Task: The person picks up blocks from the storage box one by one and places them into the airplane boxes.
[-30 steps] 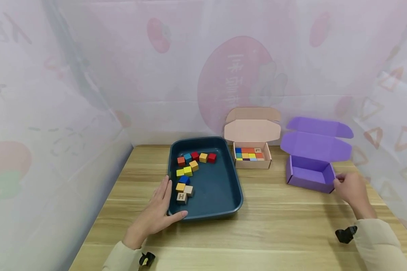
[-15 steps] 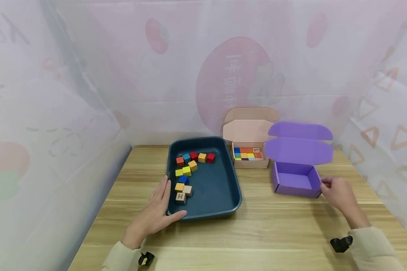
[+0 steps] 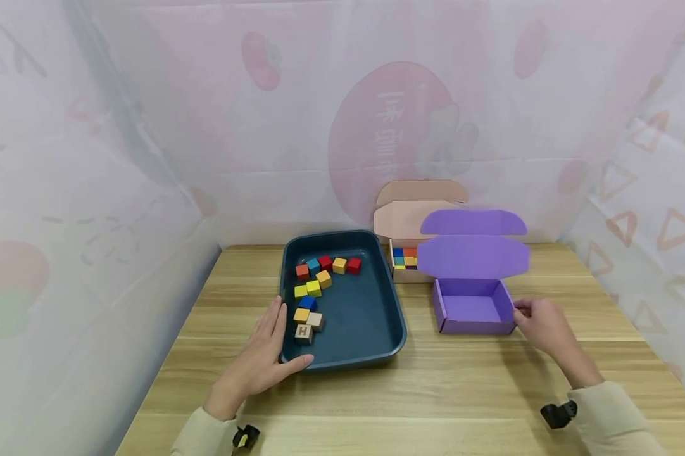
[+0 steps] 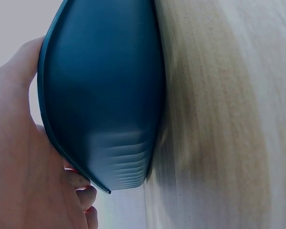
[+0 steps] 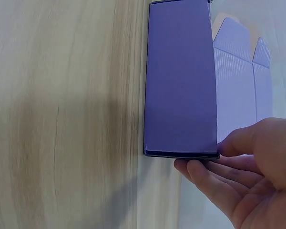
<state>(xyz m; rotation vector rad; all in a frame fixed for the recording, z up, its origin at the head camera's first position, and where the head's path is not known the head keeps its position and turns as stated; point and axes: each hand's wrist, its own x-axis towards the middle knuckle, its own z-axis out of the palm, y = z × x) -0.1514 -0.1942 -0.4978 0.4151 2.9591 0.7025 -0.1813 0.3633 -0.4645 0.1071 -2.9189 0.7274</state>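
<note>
The purple box (image 3: 475, 326) is pinched at one side by the right hand (image 3: 547, 329); the tray (image 3: 359, 316) is touched at its rim by the left hand (image 3: 257, 362), fingers extended.

The right hand (image 3: 549, 328) has slid the purple box (image 3: 475, 327) left, hiding more of the tan box (image 3: 401, 219).

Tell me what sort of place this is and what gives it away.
Probably a makeshift filming booth: printed sheets enclose three sides of a wood-grain table, and small black devices, perhaps cameras, sit at both wrists.
</note>
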